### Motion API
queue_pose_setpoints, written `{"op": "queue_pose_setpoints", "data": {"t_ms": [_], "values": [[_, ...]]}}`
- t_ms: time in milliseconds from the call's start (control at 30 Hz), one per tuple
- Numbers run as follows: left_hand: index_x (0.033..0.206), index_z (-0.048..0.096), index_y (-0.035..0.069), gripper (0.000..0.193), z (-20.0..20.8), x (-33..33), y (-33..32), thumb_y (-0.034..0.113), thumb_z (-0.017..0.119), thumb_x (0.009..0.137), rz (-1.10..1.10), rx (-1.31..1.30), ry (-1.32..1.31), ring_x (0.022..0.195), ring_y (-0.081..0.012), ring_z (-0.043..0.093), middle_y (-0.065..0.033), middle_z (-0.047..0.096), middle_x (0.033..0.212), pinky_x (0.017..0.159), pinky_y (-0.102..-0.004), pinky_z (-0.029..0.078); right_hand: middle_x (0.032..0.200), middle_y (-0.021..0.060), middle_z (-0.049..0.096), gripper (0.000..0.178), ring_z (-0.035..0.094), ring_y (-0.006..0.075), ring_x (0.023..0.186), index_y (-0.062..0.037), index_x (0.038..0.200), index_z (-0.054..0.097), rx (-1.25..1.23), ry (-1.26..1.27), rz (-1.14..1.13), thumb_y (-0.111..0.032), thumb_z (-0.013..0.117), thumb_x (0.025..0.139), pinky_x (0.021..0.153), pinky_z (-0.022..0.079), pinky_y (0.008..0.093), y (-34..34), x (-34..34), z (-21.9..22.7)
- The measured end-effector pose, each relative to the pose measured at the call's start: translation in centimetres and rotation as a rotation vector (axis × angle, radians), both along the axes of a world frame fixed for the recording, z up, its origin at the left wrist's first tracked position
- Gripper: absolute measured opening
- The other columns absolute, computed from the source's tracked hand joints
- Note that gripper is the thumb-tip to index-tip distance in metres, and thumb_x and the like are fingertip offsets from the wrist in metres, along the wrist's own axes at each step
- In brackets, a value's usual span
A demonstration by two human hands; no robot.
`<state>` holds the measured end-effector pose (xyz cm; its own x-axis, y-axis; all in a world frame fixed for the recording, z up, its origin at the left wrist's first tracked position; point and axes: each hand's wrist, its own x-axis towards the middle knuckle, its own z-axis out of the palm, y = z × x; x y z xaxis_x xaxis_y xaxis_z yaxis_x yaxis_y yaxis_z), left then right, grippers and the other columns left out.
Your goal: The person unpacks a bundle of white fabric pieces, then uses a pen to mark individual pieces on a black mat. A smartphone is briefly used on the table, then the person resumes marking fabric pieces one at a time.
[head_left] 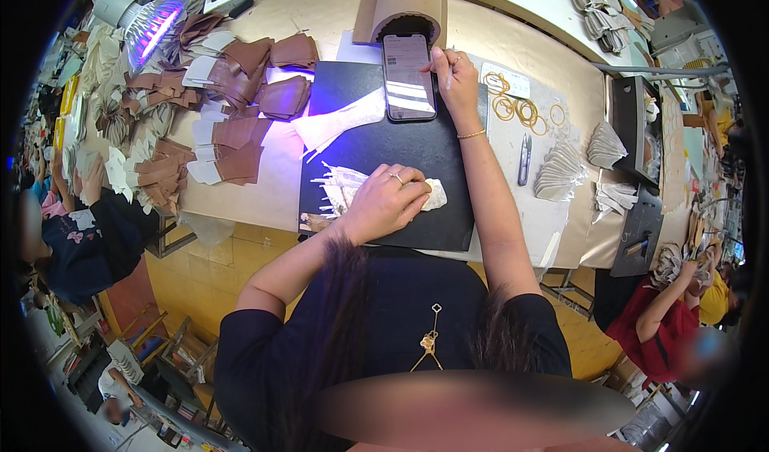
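Note:
My left hand [388, 201], with a ring on one finger, is closed over a stack of pale cut pieces [340, 187] on a black mat [336, 91]. Narrow strips fan out to its left, and a rounded end shows past the fingertips. Farther up, my right hand [458, 83] hovers at the right edge of a phone [409, 75]; its fingers are bent but apart, with nothing plainly in them. The phone's screen is lit and carries bright reflections. Between phone and stack lies one loose pale piece [352, 118] under violet light.
A violet lamp [152, 31] hangs at upper left above bundles of brown pieces [240, 63]. A cardboard tube [408, 7] stands behind the phone. To the right are rubber bands [525, 114], thread snips [525, 159] and fanned grey pieces [561, 170]. Other people work on both sides.

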<state>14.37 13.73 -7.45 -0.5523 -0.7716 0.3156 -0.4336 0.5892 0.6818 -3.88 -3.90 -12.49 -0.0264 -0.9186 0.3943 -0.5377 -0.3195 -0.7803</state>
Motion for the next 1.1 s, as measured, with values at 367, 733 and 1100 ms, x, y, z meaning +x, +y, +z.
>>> {"op": "queue_pose_setpoints", "data": {"t_ms": [367,733,1100], "values": [[0.096,0.069,0.009,0.011,-0.01,0.06,-0.05,0.015,0.071,0.087,-0.01,0.013,-0.014,0.096,-0.0224,0.063,-0.004,0.064,0.1,0.084,-0.0375,0.046,0.072,0.006,0.072,0.043,0.057,0.0153,0.072,-0.0011,0.077,0.073,0.041,0.02,0.025,-0.033,0.059,0.103,0.071,0.048,0.0306,0.07,-0.25,0.23],[0.095,0.069,0.008,0.01,0.02,0.01,-0.02,0.015,0.072,0.087,-0.002,0.002,-0.004,0.096,-0.0222,0.063,-0.0041,0.064,0.099,0.084,-0.0371,0.046,0.071,0.006,0.071,0.042,0.057,0.0154,0.071,-0.0014,0.078,0.074,0.002,-0.014,-0.002,-0.032,0.059,0.103,0.069,0.047,0.0315,0.06,0.02,0.22],[0.096,0.069,0.008,0.011,-0.06,0.06,0.01,0.015,0.071,0.087,-0.005,0.018,-0.011,0.097,-0.0228,0.063,-0.0048,0.065,0.101,0.085,-0.038,0.047,0.071,0.0065,0.07,0.043,0.057,0.0155,0.071,-0.0021,0.076,0.074,0.011,-0.028,0.016,-0.032,0.058,0.103,0.071,0.048,0.0308,0.13,0.09,0.55]]}}
